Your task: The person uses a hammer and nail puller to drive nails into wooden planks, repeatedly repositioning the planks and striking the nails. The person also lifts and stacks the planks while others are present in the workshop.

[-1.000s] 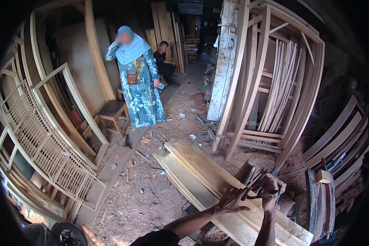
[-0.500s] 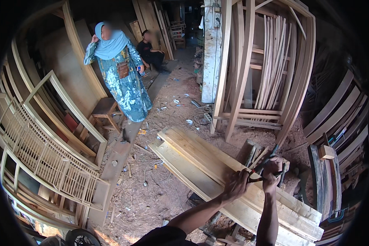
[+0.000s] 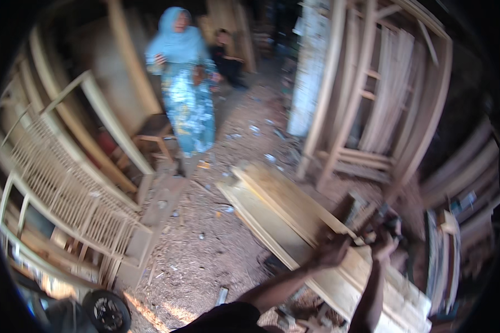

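My left hand [image 3: 332, 250] is curled closed above the right part of a stack of pale wooden boards [image 3: 283, 202]. My right hand [image 3: 383, 245] is just to its right, also closed, over the boards' far edge. A dark, thin tool seems to lie between the two hands, but motion blur hides its kind. The boards slant from the middle of the view down to the lower right. Beyond my hands is a dark, blurred block or clamp-like piece [image 3: 347, 208].
Wooden frames and slatted panels [image 3: 66, 183] lean at the left. A tall wooden frame [image 3: 366, 94] with thin strips stands at the back right. One person [image 3: 186, 83] stands near a stool [image 3: 154, 126]; another [image 3: 228, 61] sits behind. Shavings cover the floor [image 3: 205, 261].
The whole view has shifted and blurred, so the standing person and boards appear further right. That person's raised hand has come down from the head. My hands stay close together over the boards.
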Tool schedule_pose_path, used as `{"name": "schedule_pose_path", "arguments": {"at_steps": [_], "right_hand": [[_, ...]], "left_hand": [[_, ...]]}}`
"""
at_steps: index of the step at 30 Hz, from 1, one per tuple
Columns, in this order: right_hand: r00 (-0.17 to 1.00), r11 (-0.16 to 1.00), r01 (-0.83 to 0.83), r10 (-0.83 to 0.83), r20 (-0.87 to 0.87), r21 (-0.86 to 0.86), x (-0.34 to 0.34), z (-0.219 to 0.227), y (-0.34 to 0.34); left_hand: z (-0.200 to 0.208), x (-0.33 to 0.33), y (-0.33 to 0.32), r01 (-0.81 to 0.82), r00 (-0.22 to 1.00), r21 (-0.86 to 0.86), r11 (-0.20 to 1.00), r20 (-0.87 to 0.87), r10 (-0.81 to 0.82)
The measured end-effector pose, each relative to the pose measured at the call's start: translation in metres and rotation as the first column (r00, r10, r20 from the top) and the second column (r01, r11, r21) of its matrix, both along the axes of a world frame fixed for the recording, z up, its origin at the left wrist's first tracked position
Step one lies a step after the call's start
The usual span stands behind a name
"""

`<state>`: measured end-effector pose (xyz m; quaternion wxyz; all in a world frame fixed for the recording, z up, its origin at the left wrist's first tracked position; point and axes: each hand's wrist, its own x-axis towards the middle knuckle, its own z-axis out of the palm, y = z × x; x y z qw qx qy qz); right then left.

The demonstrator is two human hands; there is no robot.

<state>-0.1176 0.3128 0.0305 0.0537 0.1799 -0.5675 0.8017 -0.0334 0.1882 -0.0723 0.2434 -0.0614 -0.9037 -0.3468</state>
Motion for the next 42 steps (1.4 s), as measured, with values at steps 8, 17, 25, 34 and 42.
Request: {"name": "schedule_pose_path", "arguments": {"at_steps": [8, 17, 25, 34, 42], "right_hand": [[0.987, 0.991, -0.054, 0.072, -0.141, 0.122, 0.024, 0.033, 0.009], [0.991, 0.935, 0.073, -0.03, -0.129, 0.347, 0.029, 0.048, 0.016], [0.984, 0.964, -0.167, 0.177, -0.033, 0.207, 0.018, 0.044, 0.014], [0.803, 0.804, -0.595, 0.594, 0.052, -0.006, 0.01, 0.052, 0.005], [0.647, 0.644, -0.763, 0.76, 0.069, 0.056, -0.005, 0.049, 0.008]], "left_hand": [[0.014, -0.002, -0.022, 0.168, 0.979, -0.06, 0.984, 0.127, -0.159], [-0.013, -0.038, -0.041, 0.288, 0.916, 0.172, 0.942, 0.237, -0.323], [0.006, -0.026, -0.044, 0.253, 0.963, 0.084, 0.964, 0.073, -0.26], [0.027, -0.018, -0.028, 0.101, 0.986, -0.046, 0.994, 0.137, -0.094], [0.031, -0.021, -0.023, 0.034, 0.994, 0.002, 0.999, 0.107, -0.034]]}}
